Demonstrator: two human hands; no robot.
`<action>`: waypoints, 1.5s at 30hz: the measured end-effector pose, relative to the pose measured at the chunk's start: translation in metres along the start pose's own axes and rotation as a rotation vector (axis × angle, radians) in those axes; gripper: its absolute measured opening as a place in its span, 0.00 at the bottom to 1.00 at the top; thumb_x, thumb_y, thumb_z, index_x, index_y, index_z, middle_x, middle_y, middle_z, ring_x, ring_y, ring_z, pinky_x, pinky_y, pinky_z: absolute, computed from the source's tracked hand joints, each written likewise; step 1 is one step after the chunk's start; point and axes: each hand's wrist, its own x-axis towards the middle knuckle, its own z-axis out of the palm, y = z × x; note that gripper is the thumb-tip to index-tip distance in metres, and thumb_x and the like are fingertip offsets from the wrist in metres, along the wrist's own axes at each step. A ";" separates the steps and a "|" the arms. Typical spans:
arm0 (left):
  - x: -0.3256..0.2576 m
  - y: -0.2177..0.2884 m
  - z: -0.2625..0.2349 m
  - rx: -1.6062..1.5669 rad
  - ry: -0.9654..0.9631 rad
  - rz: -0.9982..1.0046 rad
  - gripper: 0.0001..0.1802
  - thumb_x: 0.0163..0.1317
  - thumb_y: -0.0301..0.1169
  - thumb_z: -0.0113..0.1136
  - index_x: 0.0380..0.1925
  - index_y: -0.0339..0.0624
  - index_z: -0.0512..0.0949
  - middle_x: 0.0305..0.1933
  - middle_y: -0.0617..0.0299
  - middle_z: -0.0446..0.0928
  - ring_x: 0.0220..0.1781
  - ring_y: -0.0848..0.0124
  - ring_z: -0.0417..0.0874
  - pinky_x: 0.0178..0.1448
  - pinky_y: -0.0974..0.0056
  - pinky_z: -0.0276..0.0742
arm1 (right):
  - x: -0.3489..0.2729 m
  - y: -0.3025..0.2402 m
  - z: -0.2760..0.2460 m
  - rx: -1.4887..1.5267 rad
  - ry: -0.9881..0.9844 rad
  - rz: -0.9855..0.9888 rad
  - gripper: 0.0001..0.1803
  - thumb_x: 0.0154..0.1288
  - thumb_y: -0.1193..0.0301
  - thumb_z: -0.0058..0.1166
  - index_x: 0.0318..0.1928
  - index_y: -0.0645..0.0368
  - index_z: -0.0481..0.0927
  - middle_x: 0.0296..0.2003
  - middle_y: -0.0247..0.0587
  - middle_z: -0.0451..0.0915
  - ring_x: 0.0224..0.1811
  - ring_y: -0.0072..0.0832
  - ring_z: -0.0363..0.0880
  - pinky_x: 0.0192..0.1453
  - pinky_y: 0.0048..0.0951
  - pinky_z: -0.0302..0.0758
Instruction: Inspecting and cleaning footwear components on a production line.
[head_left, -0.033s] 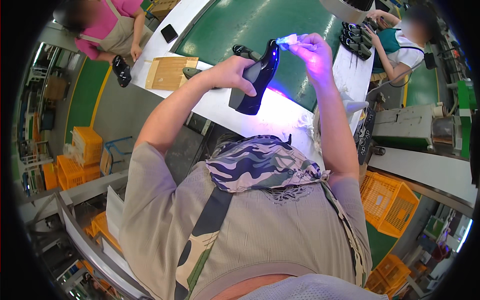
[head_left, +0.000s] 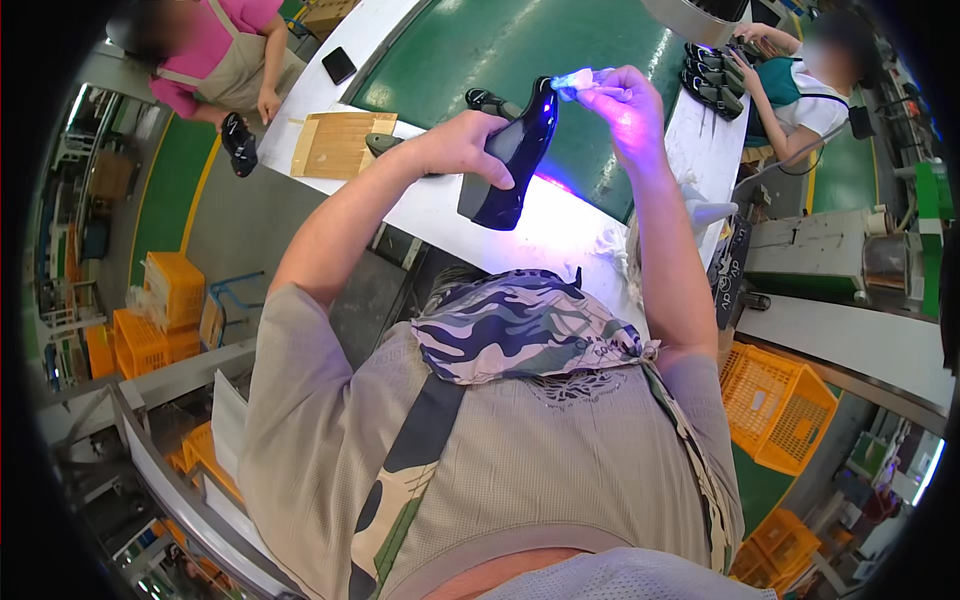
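Observation:
My left hand [head_left: 465, 145] is closed around the middle of a glossy black shoe [head_left: 537, 140], thumb across its grey side. The shoe stands tilted, its thick end low and its narrow end up. At that upper end, my right hand [head_left: 630, 105] pinches a small pale wad, cloth-like [head_left: 575, 84], against the shoe's tip. Blue-violet light falls on the wad, my right fingers and wrist. Behind my left hand lies another black shoe [head_left: 490, 103], partly hidden. A grey-green rounded piece [head_left: 382, 145] sticks out beside my left wrist.
A white-edged table [head_left: 420, 215] with a green belt [head_left: 590, 140] lies before me. On it are a wooden board [head_left: 335, 147], a dark phone-like slab [head_left: 339, 66] and several black shoes [head_left: 712, 80]. Co-workers sit at far left and right. Orange crates [head_left: 775, 405] stand at both sides.
My hands, the shoe and the wad keep almost the same place. The black shoe in the left co-worker's hand has shifted and turned slightly.

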 end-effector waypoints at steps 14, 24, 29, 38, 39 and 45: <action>0.000 -0.028 0.004 -0.779 0.038 -0.094 0.24 0.55 0.36 0.70 0.49 0.34 0.78 0.42 0.59 0.82 0.44 0.71 0.82 0.53 0.66 0.75 | -0.014 0.024 0.010 0.049 -0.133 0.098 0.12 0.54 0.87 0.64 0.34 0.62 0.75 0.39 0.40 0.79 0.42 0.27 0.79 0.51 0.29 0.79; 0.009 -0.037 0.013 -0.895 0.105 -0.132 0.23 0.59 0.38 0.68 0.50 0.35 0.77 0.42 0.59 0.83 0.41 0.71 0.84 0.48 0.67 0.77 | -0.028 0.031 0.006 0.100 -0.192 0.183 0.14 0.55 0.86 0.63 0.31 0.60 0.70 0.35 0.39 0.76 0.37 0.26 0.76 0.44 0.28 0.76; 0.015 -0.042 0.018 -0.933 0.135 -0.160 0.22 0.61 0.39 0.67 0.49 0.36 0.77 0.42 0.59 0.83 0.40 0.70 0.85 0.45 0.65 0.80 | -0.032 0.030 0.004 0.138 -0.186 0.194 0.13 0.56 0.86 0.63 0.32 0.60 0.71 0.36 0.39 0.76 0.38 0.27 0.77 0.46 0.29 0.78; 0.025 -0.055 0.030 -1.059 0.147 -0.287 0.20 0.65 0.39 0.63 0.48 0.35 0.77 0.42 0.56 0.83 0.41 0.67 0.87 0.50 0.61 0.84 | -0.039 0.022 -0.003 0.125 -0.233 0.228 0.13 0.57 0.83 0.65 0.31 0.59 0.71 0.36 0.39 0.76 0.39 0.26 0.78 0.47 0.29 0.78; 0.026 -0.058 0.032 -1.108 0.127 -0.311 0.19 0.67 0.39 0.60 0.49 0.34 0.76 0.43 0.53 0.83 0.43 0.66 0.87 0.52 0.60 0.84 | -0.040 0.022 -0.004 0.128 -0.232 0.230 0.13 0.57 0.83 0.65 0.31 0.59 0.71 0.36 0.39 0.76 0.39 0.26 0.78 0.47 0.29 0.78; 0.027 -0.043 0.052 -1.271 0.165 -0.379 0.19 0.69 0.40 0.58 0.50 0.35 0.76 0.44 0.53 0.83 0.44 0.64 0.87 0.56 0.57 0.83 | -0.051 0.028 -0.018 0.117 -0.239 0.195 0.13 0.56 0.83 0.63 0.31 0.57 0.71 0.36 0.38 0.76 0.40 0.25 0.78 0.48 0.28 0.78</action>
